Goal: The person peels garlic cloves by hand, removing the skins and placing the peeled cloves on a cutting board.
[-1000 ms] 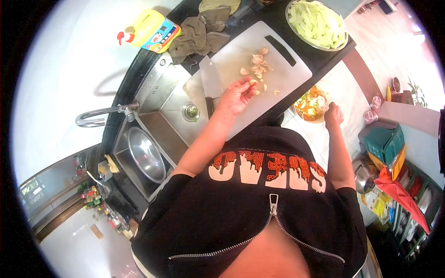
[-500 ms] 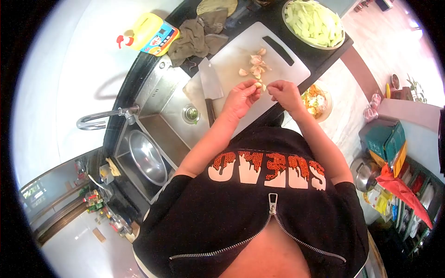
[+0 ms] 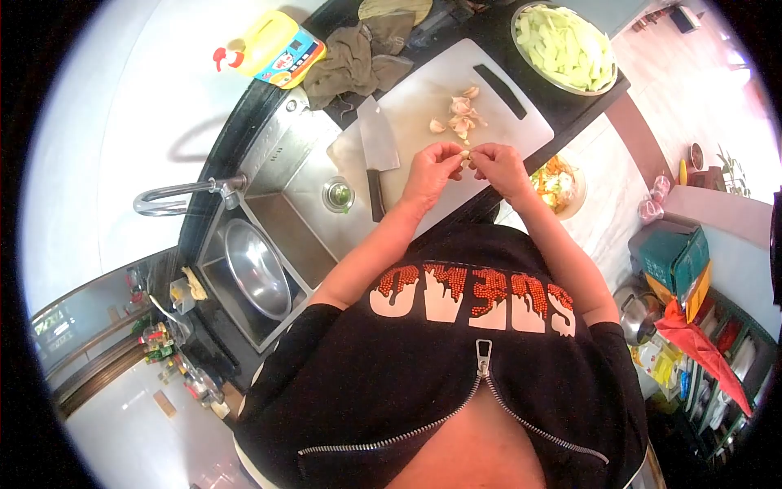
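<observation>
Over the near edge of the white cutting board, my left hand and my right hand meet fingertip to fingertip. A small pale garlic clove is pinched between them, partly covered by the fingers. Just beyond lies a loose pile of garlic cloves, some with pinkish skin, with one clove apart to its left. On the board's left side rests a cleaver, its dark handle pointing toward me, beside my left wrist.
A steel sink with a faucet and a metal bowl lies to the left. Behind are a yellow detergent jug and a brown cloth. A bowl of sliced green vegetable stands back right; a food-scrap bin sits below.
My right hand has moved left to meet my left hand at the clove; before, the hands were apart. The view has shifted slightly.
</observation>
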`<action>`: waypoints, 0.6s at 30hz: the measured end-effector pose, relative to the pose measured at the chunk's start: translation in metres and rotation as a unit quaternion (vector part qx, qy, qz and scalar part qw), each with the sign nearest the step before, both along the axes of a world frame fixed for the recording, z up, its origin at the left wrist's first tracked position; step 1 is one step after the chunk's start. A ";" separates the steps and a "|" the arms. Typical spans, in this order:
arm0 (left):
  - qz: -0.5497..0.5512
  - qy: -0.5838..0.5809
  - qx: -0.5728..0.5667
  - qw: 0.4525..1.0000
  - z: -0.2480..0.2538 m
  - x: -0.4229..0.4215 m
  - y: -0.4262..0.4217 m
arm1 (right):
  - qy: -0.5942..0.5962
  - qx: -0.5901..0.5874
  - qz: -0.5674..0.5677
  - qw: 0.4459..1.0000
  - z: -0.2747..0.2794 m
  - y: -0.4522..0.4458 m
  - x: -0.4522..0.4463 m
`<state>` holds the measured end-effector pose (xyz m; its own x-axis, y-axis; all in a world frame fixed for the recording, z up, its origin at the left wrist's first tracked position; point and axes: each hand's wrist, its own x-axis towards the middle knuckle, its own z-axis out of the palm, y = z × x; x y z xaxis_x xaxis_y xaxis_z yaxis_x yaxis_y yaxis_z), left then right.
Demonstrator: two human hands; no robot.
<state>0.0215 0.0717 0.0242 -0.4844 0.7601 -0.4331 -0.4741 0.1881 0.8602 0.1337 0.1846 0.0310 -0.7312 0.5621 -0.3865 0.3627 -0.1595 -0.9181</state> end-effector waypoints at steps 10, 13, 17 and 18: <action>-0.049 0.057 0.001 0.997 0.006 -0.004 0.000 | -0.003 0.051 0.012 0.999 0.006 -0.001 0.000; -0.035 0.053 -0.002 0.998 0.005 0.000 0.003 | -0.008 0.066 -0.015 0.998 0.000 -0.003 -0.001; -0.037 0.049 -0.005 0.998 0.007 0.001 0.005 | -0.005 0.047 -0.037 0.998 -0.002 -0.002 -0.002; -0.044 0.028 0.002 0.999 0.006 0.000 0.005 | 0.007 0.024 -0.043 0.999 -0.002 -0.003 -0.002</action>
